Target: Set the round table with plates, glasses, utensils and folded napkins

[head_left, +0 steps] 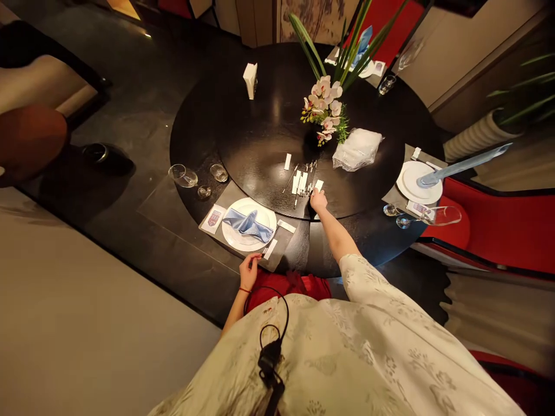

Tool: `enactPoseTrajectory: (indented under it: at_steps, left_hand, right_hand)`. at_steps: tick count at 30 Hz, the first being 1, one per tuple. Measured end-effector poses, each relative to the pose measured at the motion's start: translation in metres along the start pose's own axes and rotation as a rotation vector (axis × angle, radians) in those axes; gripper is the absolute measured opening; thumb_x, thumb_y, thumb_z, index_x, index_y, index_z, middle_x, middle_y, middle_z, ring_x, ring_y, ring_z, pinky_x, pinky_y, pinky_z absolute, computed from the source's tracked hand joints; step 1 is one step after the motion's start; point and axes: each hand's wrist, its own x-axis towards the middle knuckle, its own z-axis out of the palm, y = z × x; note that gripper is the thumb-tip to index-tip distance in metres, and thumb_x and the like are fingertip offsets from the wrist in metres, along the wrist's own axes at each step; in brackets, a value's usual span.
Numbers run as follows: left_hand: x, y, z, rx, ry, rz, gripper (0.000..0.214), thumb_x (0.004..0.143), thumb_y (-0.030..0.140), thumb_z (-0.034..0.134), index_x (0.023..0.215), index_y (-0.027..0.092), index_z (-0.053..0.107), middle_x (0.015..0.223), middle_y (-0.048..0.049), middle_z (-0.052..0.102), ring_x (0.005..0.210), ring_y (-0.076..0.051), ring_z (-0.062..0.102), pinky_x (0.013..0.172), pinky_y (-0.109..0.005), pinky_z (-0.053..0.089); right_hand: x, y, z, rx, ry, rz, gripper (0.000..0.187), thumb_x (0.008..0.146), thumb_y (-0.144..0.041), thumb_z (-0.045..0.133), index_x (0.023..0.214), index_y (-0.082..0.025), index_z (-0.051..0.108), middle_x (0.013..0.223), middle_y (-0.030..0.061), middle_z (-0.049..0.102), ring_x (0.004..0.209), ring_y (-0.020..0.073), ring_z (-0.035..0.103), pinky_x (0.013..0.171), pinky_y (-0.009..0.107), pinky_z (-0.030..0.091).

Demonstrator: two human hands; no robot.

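Observation:
My left hand point(248, 273) is at the front edge of the table, fingers pinched on the handle end of a slim dark fork point(272, 238). The fork lies just right of a white plate point(231, 236) with a folded blue napkin point(248, 224) on it. My right hand point(319, 200) reaches over the dark turntable point(260, 138), fingers closed at a small white rectangular piece point(319, 185). Left of that hand lies a cluster of thin dark utensils point(309, 176) with several white pieces point(299, 184) among them; their exact kind is too small to tell.
A pink-white orchid arrangement point(324, 104) and a clear plastic bundle point(358, 149) stand on the turntable, with a napkin holder point(250, 80) farther back. Glasses point(184, 176) stand left of the near setting. Another plate point(410, 182) is at the right, beside a red chair point(498, 225).

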Motion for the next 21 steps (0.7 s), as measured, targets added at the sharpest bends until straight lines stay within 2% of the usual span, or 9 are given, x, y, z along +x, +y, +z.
enactPoseTrajectory:
  at_steps: [4, 7, 10, 12, 13, 14, 16, 19, 21]
  left_hand:
    - [0.005, -0.003, 0.002, -0.028, -0.034, -0.017, 0.024, 0.091, 0.038, 0.05, 0.095, 0.023, 0.068, 0.095, -0.0071, 0.073, 0.088, -0.022, 0.071, 0.085, -0.04, 0.057]
    - [0.014, 0.0, 0.015, -0.04, -0.132, 0.004, 0.027, 0.092, 0.038, 0.05, 0.095, 0.018, 0.068, 0.092, -0.0087, 0.073, 0.085, -0.02, 0.07, 0.084, -0.037, 0.056]
    - [0.021, 0.005, 0.034, -0.04, -0.283, 0.044, 0.03, 0.093, 0.038, 0.049, 0.096, 0.016, 0.068, 0.092, -0.0097, 0.073, 0.085, -0.02, 0.07, 0.083, -0.035, 0.054]
    - [0.02, 0.007, 0.049, -0.034, -0.356, 0.055, 0.031, 0.093, 0.039, 0.048, 0.097, 0.015, 0.068, 0.093, -0.0099, 0.073, 0.086, -0.019, 0.07, 0.084, -0.035, 0.054]
    - [0.018, 0.008, 0.058, -0.03, -0.376, 0.059, 0.031, 0.093, 0.04, 0.048, 0.096, 0.015, 0.068, 0.093, -0.0099, 0.073, 0.086, -0.019, 0.07, 0.085, -0.035, 0.054]
    - [0.013, 0.009, 0.066, -0.027, -0.386, 0.063, 0.032, 0.093, 0.041, 0.049, 0.095, 0.015, 0.067, 0.093, -0.0098, 0.073, 0.086, -0.019, 0.07, 0.086, -0.036, 0.054]
    - [-0.002, 0.011, 0.087, -0.02, -0.393, 0.071, 0.033, 0.092, 0.044, 0.05, 0.094, 0.016, 0.067, 0.092, -0.0098, 0.073, 0.086, -0.019, 0.07, 0.087, -0.036, 0.054]
    - [-0.039, 0.012, 0.125, 0.0, -0.43, 0.086, 0.035, 0.09, 0.047, 0.051, 0.092, 0.015, 0.067, 0.09, -0.0095, 0.072, 0.084, -0.019, 0.07, 0.086, -0.037, 0.055]
    - [-0.074, 0.011, 0.158, 0.02, -0.518, 0.098, 0.037, 0.088, 0.05, 0.053, 0.092, 0.015, 0.067, 0.088, -0.0094, 0.072, 0.082, -0.019, 0.07, 0.085, -0.037, 0.056]
  right_hand:
    - [-0.009, 0.005, -0.002, 0.018, -0.079, -0.124, 0.059, 0.091, -0.016, 0.047, 0.149, -0.021, 0.039, 0.135, 0.0177, 0.05, 0.113, 0.0265, 0.058, 0.101, 0.043, 0.044]
    - [-0.043, 0.031, -0.003, 0.049, -0.063, -0.181, 0.069, 0.09, -0.018, 0.045, 0.155, -0.019, 0.026, 0.142, 0.0178, 0.046, 0.119, 0.0282, 0.056, 0.101, 0.045, 0.045]
    - [-0.103, 0.085, 0.001, 0.103, 0.05, -0.303, 0.065, 0.089, -0.016, 0.04, 0.153, -0.016, 0.03, 0.146, 0.0149, 0.045, 0.129, 0.0262, 0.048, 0.109, 0.044, 0.041]
    - [-0.156, 0.138, 0.006, 0.096, 0.119, -0.359, 0.062, 0.088, -0.013, 0.038, 0.149, -0.018, 0.039, 0.147, 0.0115, 0.046, 0.134, 0.0238, 0.044, 0.113, 0.043, 0.037]
    - [-0.186, 0.169, 0.009, 0.084, 0.154, -0.335, 0.061, 0.087, -0.012, 0.038, 0.147, -0.018, 0.042, 0.147, 0.0109, 0.046, 0.135, 0.0233, 0.043, 0.114, 0.043, 0.036]
    - [-0.219, 0.202, 0.013, 0.075, 0.192, -0.276, 0.06, 0.085, -0.011, 0.038, 0.145, -0.018, 0.045, 0.147, 0.0105, 0.046, 0.135, 0.0228, 0.043, 0.114, 0.042, 0.036]
    - [-0.289, 0.272, 0.021, 0.059, 0.264, -0.066, 0.061, 0.083, -0.01, 0.04, 0.143, -0.017, 0.047, 0.146, 0.0107, 0.047, 0.134, 0.0228, 0.043, 0.114, 0.042, 0.036]
    - [-0.4, 0.376, 0.035, 0.025, 0.282, 0.347, 0.059, 0.08, -0.011, 0.044, 0.139, -0.016, 0.053, 0.145, 0.0121, 0.048, 0.132, 0.0253, 0.046, 0.109, 0.041, 0.041]
    - [-0.469, 0.441, 0.044, 0.018, 0.262, 0.657, 0.055, 0.081, -0.013, 0.045, 0.135, -0.015, 0.057, 0.146, 0.0127, 0.047, 0.131, 0.0276, 0.046, 0.106, 0.042, 0.043]
